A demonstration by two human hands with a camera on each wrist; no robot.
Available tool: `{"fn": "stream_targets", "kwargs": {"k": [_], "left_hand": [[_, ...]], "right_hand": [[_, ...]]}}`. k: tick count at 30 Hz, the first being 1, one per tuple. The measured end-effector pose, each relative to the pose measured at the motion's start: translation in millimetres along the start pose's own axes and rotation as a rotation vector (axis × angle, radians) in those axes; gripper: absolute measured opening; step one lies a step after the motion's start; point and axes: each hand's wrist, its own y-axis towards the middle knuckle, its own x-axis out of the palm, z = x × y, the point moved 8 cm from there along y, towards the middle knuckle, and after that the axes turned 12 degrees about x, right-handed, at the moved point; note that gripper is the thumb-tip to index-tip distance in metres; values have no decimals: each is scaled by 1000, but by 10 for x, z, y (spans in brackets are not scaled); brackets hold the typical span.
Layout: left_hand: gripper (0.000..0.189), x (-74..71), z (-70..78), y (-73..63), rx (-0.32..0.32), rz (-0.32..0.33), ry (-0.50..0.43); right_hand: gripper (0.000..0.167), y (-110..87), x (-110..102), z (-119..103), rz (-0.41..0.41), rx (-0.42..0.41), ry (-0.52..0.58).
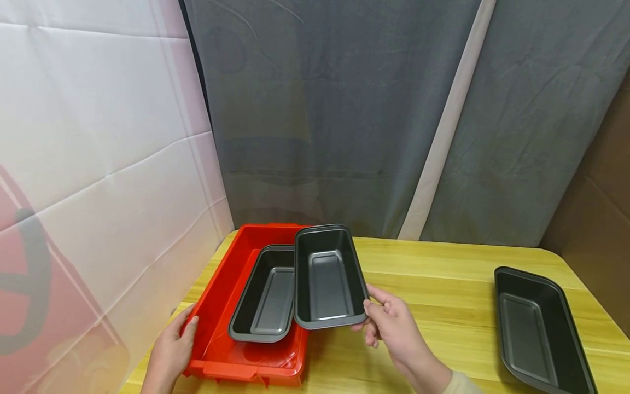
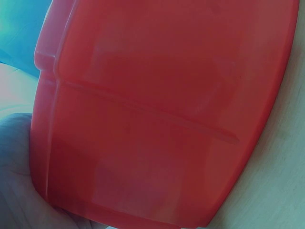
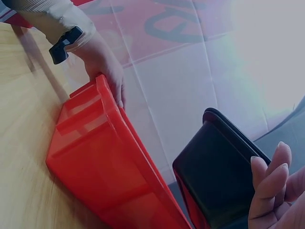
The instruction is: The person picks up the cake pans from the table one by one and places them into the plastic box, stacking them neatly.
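My right hand [image 1: 394, 325] pinches the near right corner of a dark grey loaf pan [image 1: 331, 284], thumb on the rim. That pan is raised and overlaps the right wall of a red plastic bin [image 1: 223, 358]. Inside the bin lies another loaf pan [image 1: 272, 301], its right side partly covered by the held one. My left hand [image 1: 171, 347] grips the bin's left wall near its front corner, thumb over the rim. In the right wrist view the held pan [image 3: 217, 171] shows its outer side, above the bin [image 3: 109, 157].
A third loaf pan [image 1: 529, 334] stands on the wooden table [image 1: 433, 273] at the far right, cut off by the frame edge. Grey curtains [image 1: 320, 120] hang behind the table. White fabric [image 1: 108, 137] rises on the left, a brown panel [image 1: 590, 219] on the right.
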Motion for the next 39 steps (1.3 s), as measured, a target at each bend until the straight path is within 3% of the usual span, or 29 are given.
{"fn": "stream_targets", "kwargs": {"k": [39], "left_hand": [[56, -28, 8, -22, 56, 13, 24]], "right_hand": [[46, 178, 449, 48, -58, 2, 3]]}}
